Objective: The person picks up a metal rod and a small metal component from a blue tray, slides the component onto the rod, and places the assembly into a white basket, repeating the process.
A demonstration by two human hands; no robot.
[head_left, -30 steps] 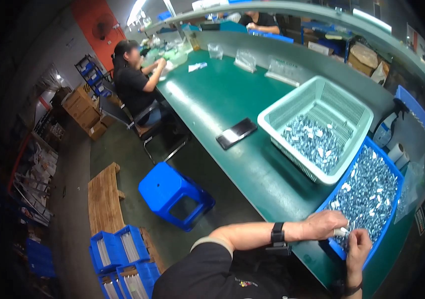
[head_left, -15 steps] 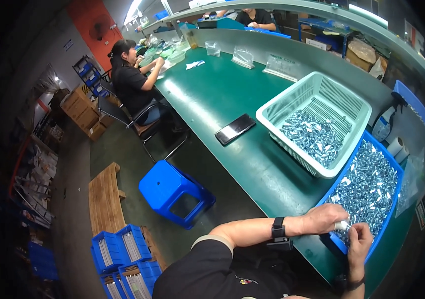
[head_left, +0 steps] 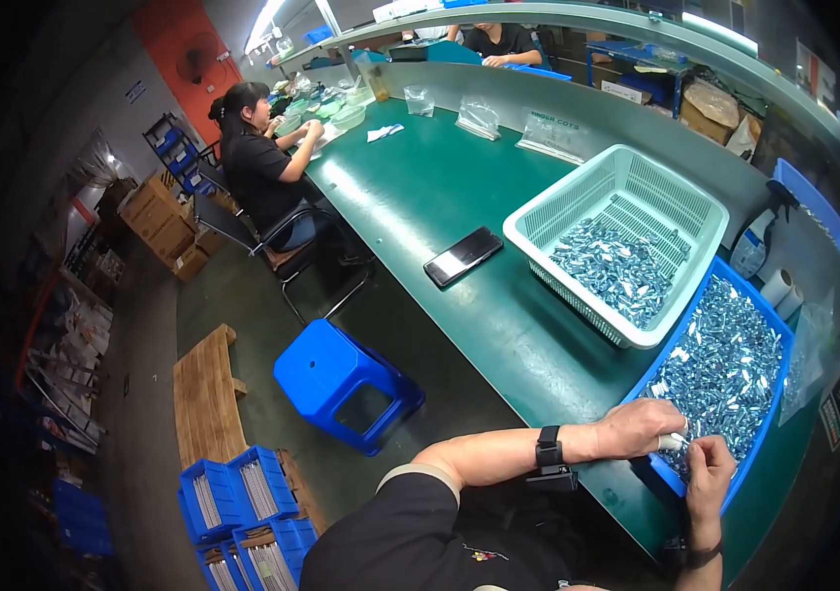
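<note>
Over the near end of a blue bin [head_left: 640, 392], my hands meet fingertip to fingertip. My left hand [head_left: 639, 429], with white covers on its fingers, is closed in a pinch. Close beside it, my right hand [head_left: 710, 475] is pinched too. Between them shows a small shiny metal part [head_left: 683, 442], partly hidden by the fingers. Many loose small metal pieces [head_left: 725, 364] of the same silvery look fill the bin below. A pale green slotted basket [head_left: 550, 209] stands against the bin's far side, with more metal pieces [head_left: 617, 271] in it.
A black phone [head_left: 463, 257] lies on the green table [head_left: 410, 217]. A spray bottle [head_left: 753, 244] and white rolls [head_left: 780, 288] stand right of the bin. On the floor at left are a blue stool [head_left: 326, 364] and blue boxes [head_left: 243, 492]. A co-worker [head_left: 260, 158] sits farther along.
Both hands stay together over the bin with only small finger movements. The whole view has shifted slightly.
</note>
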